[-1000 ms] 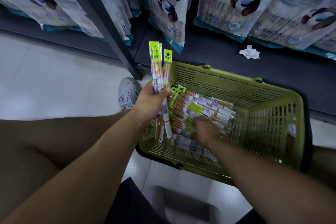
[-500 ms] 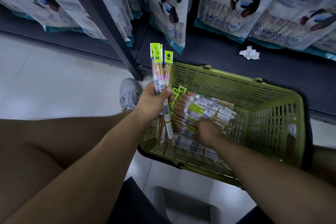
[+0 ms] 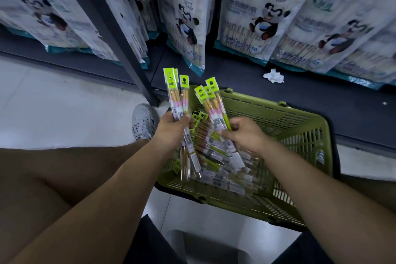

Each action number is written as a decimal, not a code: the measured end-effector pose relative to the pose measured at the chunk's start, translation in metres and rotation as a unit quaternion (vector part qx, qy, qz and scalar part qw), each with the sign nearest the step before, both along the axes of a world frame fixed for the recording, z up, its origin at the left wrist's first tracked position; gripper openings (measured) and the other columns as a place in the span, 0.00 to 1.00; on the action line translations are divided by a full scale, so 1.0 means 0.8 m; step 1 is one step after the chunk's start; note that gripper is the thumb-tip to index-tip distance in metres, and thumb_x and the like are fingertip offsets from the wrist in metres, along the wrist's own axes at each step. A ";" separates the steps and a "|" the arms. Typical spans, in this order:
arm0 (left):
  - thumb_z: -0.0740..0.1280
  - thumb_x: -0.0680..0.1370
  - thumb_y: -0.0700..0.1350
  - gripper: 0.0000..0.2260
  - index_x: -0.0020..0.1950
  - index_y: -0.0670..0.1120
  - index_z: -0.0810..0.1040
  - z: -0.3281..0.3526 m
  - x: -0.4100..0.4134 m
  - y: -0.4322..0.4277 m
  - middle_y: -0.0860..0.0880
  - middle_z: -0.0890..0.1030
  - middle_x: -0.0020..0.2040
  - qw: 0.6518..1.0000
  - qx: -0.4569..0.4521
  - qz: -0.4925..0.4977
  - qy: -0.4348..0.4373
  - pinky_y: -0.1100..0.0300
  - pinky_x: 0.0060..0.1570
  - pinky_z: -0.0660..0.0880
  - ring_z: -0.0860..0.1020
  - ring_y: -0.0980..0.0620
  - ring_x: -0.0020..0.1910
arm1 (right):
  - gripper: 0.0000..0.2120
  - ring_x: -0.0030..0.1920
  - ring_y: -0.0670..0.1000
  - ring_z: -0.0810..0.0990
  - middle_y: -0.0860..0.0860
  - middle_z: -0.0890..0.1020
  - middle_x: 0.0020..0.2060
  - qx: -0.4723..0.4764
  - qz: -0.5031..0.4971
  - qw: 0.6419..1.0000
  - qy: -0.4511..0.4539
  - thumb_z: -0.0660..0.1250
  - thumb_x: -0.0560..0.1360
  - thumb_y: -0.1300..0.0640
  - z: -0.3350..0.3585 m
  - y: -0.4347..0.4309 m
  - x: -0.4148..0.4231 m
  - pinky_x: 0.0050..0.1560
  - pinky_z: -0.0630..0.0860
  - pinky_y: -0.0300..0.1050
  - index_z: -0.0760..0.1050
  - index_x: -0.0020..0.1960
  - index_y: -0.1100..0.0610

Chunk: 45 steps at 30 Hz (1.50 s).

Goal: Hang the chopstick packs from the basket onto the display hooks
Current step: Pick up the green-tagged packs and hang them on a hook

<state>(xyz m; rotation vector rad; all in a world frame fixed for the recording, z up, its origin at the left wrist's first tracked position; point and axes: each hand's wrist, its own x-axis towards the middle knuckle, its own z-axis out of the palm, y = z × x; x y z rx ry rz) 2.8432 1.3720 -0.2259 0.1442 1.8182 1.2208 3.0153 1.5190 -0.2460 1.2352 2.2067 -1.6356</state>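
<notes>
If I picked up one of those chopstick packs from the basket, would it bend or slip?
Probably stiff: the chopstick packs in the left hand stand straight. Maybe slippery: glossy ones fan apart in the right hand. Likely light: each hand holds several.

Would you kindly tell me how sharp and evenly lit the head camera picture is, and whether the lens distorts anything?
Head view: dim and flat, no hard glare, the floor the brightest patch; the panda bags are smeared and soft, the green headers of the packs in the left hand sharper; the wide lens makes the shelf post lean and the basket look skewed.
</notes>
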 end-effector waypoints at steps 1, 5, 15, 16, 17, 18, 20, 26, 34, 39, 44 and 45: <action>0.67 0.84 0.47 0.10 0.58 0.41 0.80 0.002 0.004 0.001 0.45 0.83 0.46 1.000 -0.003 -0.004 -0.019 0.49 0.42 0.79 0.81 0.43 0.42 | 0.05 0.43 0.52 0.85 0.52 0.87 0.44 -0.026 -0.016 0.999 0.029 0.76 0.75 0.54 0.013 -0.002 -0.007 0.47 0.79 0.47 0.84 0.48 0.55; 0.62 0.86 0.44 0.13 0.70 0.43 0.76 0.015 0.022 0.007 0.41 0.83 0.63 0.985 0.069 0.000 -0.157 0.38 0.63 0.76 0.81 0.38 0.62 | 0.10 0.43 0.39 0.85 0.42 0.87 0.42 -0.070 -0.016 0.991 0.113 0.75 0.76 0.52 0.048 -0.021 -0.035 0.43 0.77 0.33 0.85 0.55 0.54; 0.55 0.87 0.52 0.20 0.73 0.41 0.71 0.022 0.028 0.011 0.35 0.80 0.65 0.974 0.115 0.031 -0.192 0.38 0.66 0.75 0.80 0.37 0.64 | 0.22 0.44 0.50 0.75 0.49 0.67 0.46 0.205 0.108 0.973 0.001 0.51 0.79 0.31 0.047 -0.045 -0.049 0.44 0.74 0.47 0.74 0.53 0.45; 0.55 0.87 0.53 0.20 0.71 0.42 0.73 0.023 0.029 0.012 0.37 0.82 0.63 0.975 0.118 0.025 -0.189 0.40 0.65 0.76 0.81 0.39 0.63 | 0.28 0.44 0.51 0.74 0.49 0.66 0.46 0.224 0.122 0.967 -0.019 0.47 0.77 0.28 0.048 -0.047 -0.049 0.44 0.74 0.47 0.74 0.58 0.46; 0.57 0.86 0.54 0.20 0.70 0.41 0.74 0.022 0.029 0.011 0.39 0.83 0.60 0.976 0.121 0.014 -0.180 0.42 0.64 0.77 0.82 0.40 0.61 | 0.32 0.45 0.52 0.74 0.49 0.66 0.47 0.236 0.131 0.962 -0.032 0.44 0.76 0.27 0.047 -0.047 -0.049 0.44 0.74 0.48 0.73 0.63 0.45; 0.60 0.86 0.53 0.19 0.69 0.40 0.74 0.020 0.029 0.010 0.39 0.83 0.58 0.979 0.118 0.007 -0.167 0.42 0.63 0.78 0.82 0.40 0.59 | 0.32 0.46 0.53 0.75 0.49 0.66 0.47 0.238 0.147 0.959 -0.041 0.43 0.76 0.27 0.047 -0.046 -0.049 0.45 0.74 0.48 0.71 0.65 0.44; 0.65 0.84 0.49 0.19 0.71 0.39 0.73 0.016 0.026 0.007 0.38 0.82 0.57 0.985 0.104 0.005 -0.136 0.39 0.62 0.78 0.82 0.38 0.57 | 0.24 0.48 0.53 0.76 0.48 0.66 0.47 0.203 0.176 0.962 -0.038 0.45 0.78 0.30 0.043 -0.045 -0.049 0.49 0.75 0.50 0.67 0.64 0.40; 0.68 0.83 0.47 0.11 0.63 0.45 0.78 0.011 0.010 0.002 0.42 0.86 0.49 0.988 0.089 0.021 -0.126 0.48 0.43 0.84 0.87 0.42 0.46 | 0.25 0.54 0.49 0.81 0.47 0.83 0.56 0.025 0.017 1.000 0.009 0.60 0.77 0.31 0.005 -0.031 -0.041 0.47 0.74 0.41 0.78 0.63 0.46; 0.70 0.81 0.51 0.12 0.65 0.57 0.78 -0.002 0.002 -0.012 0.56 0.87 0.53 0.996 0.068 -0.001 -0.064 0.60 0.41 0.81 0.86 0.56 0.49 | 0.27 0.72 0.60 0.71 0.58 0.69 0.75 0.121 0.117 0.962 -0.214 0.68 0.80 0.51 -0.097 -0.020 0.019 0.70 0.71 0.52 0.67 0.77 0.55; 0.70 0.81 0.52 0.09 0.61 0.58 0.78 -0.004 0.002 -0.014 0.61 0.87 0.48 0.996 0.062 -0.002 -0.071 0.67 0.34 0.80 0.86 0.60 0.45 | 0.30 0.71 0.62 0.71 0.58 0.69 0.74 0.152 0.126 0.953 -0.230 0.71 0.78 0.53 -0.112 -0.027 0.005 0.67 0.73 0.53 0.65 0.78 0.54; 0.71 0.81 0.51 0.07 0.58 0.58 0.79 -0.006 0.003 -0.010 0.59 0.87 0.48 0.996 0.060 0.008 -0.065 0.64 0.36 0.81 0.86 0.58 0.45 | 0.24 0.68 0.60 0.73 0.57 0.73 0.68 0.216 0.163 0.927 -0.260 0.71 0.78 0.56 -0.116 -0.029 0.001 0.62 0.75 0.50 0.71 0.73 0.56; 0.71 0.81 0.51 0.07 0.58 0.58 0.79 -0.006 0.003 -0.010 0.58 0.87 0.49 0.996 0.058 0.007 -0.062 0.63 0.37 0.81 0.86 0.57 0.46 | 0.23 0.68 0.59 0.74 0.57 0.74 0.67 0.227 0.171 0.921 -0.266 0.70 0.78 0.57 -0.116 -0.029 0.003 0.61 0.75 0.49 0.71 0.71 0.56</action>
